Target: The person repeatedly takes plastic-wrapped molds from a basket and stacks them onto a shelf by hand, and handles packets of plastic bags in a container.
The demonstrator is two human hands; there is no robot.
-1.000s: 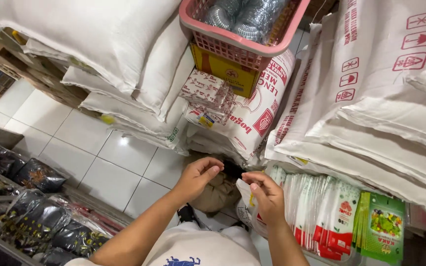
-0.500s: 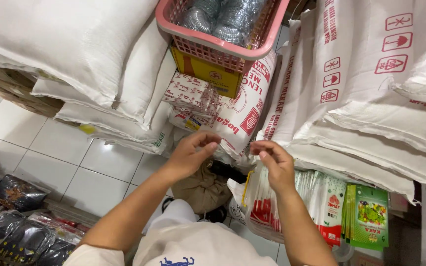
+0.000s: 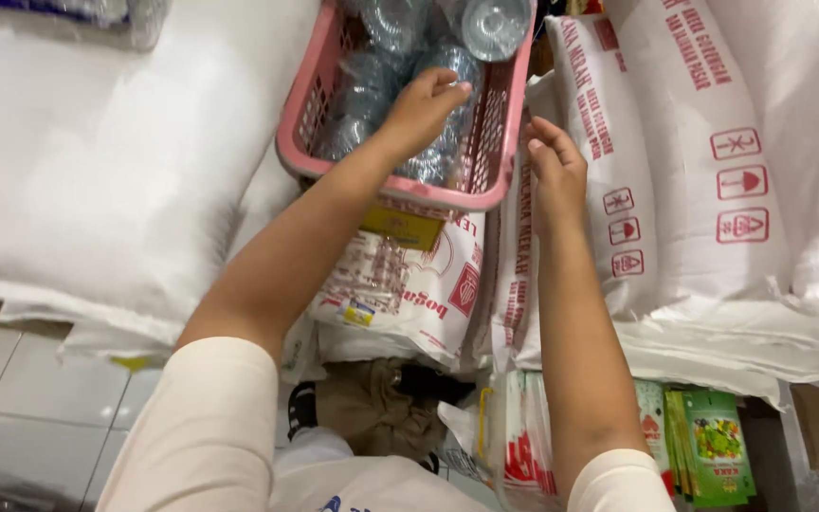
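Both hands have risen to the pink basket (image 3: 392, 194). Inside it, the left hand (image 3: 421, 106) rests loosely curled on the clear plastic cups (image 3: 372, 85), gripping nothing. Just right of the basket, the right hand (image 3: 554, 171) touches a white sack (image 3: 661, 180), fingers (image 3: 535, 152) open.

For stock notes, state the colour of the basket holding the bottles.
Pink basket, head view.

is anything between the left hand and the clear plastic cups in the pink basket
Nothing visible. The left hand has reached over the rim of the pink plastic basket and lies right on the stacked clear plastic cups. The right hand is outside, by the basket's right wall.
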